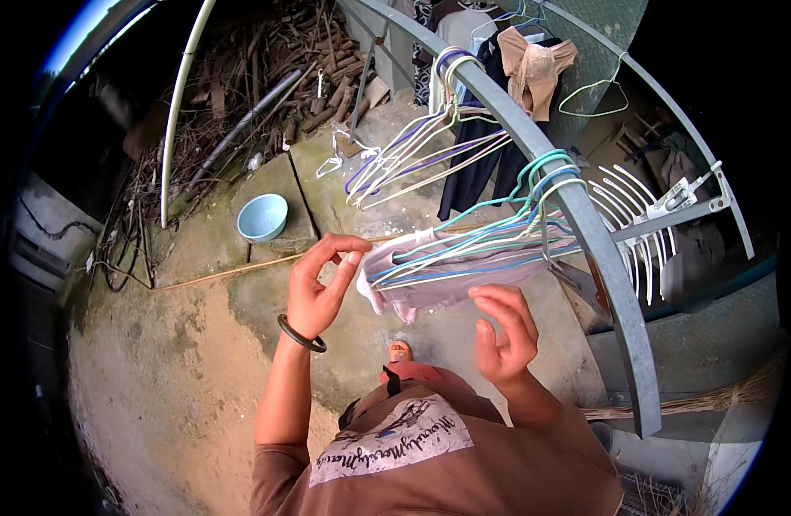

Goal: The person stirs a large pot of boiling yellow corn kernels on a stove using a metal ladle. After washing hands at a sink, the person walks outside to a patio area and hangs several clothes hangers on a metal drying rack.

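Note:
A pale pink-lilac garment [507,279] hangs on a hanger in front of me, among a bunch of blue, teal and pale green hangers [473,247] hooked over a grey metal bar [533,142]. My left hand [318,279] is at the garment's left end, thumb and fingertips pinched together at its edge; the exact grip is partly hidden. Below the garment's lower right side, my right hand [505,335] has its fingers bent and its thumb apart, holding nothing.
Several bare hangers [421,155] hang farther along the bar. Behind it are dark trousers [481,176] and a beige garment [533,69]. A light blue basin [262,218] stands on the concrete at left. White curved racks [640,228] are at right, and a woodpile [326,77] lies behind.

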A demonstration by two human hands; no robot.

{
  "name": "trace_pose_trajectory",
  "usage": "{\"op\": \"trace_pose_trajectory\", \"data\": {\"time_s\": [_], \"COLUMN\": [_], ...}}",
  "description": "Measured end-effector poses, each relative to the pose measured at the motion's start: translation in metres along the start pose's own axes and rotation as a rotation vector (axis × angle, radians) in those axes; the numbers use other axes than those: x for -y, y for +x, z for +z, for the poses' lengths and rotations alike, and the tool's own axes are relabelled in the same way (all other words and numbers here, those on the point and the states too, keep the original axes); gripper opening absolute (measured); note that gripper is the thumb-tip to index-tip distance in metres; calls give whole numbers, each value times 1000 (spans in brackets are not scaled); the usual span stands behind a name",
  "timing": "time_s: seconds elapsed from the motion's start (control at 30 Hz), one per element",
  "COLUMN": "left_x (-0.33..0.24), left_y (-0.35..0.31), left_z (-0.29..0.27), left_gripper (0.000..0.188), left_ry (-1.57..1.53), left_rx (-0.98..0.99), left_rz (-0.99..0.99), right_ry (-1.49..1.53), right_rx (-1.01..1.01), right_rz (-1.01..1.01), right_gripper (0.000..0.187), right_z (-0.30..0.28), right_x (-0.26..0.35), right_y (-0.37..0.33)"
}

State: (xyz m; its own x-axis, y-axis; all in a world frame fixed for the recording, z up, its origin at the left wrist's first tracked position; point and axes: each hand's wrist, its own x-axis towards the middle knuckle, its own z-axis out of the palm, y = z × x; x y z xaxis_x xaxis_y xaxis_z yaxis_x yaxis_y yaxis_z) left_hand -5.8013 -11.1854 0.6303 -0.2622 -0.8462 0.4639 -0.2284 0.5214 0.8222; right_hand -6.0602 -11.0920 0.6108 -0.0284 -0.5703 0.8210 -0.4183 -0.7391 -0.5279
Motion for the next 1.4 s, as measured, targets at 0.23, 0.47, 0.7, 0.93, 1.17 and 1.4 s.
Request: {"op": "trace_pose_trajectory", "data": {"time_s": [0.23,0.47,0.7,0.93,1.17,1.4], "left_x": [41,101,128,155,171,181], "left_y": [132,182,233,258,274,323], "left_z": [67,95,64,16,-62,-115], "left_gripper": [41,12,20,25,44,53], "left_ry": [-427,-848,-851,-954,-647,-464], "left_rx": [854,1239,1281,1457,1086,466], "left_rz": [-72,-123,-123,-43,483,820], "right_ry": [-347,-899,-1411,-1646,-1949,-1809], "right_rx": [48,214,91,60,-82,-257], "right_rz": [-135,38,327,860,1011,960], "right_gripper": [29,39,30,38,38,40], "right_z": [19,56,140,273,348,380], "right_x": [-21,-12,14,26,27,-6], "right_y": [59,85,119,151,179,189]}}
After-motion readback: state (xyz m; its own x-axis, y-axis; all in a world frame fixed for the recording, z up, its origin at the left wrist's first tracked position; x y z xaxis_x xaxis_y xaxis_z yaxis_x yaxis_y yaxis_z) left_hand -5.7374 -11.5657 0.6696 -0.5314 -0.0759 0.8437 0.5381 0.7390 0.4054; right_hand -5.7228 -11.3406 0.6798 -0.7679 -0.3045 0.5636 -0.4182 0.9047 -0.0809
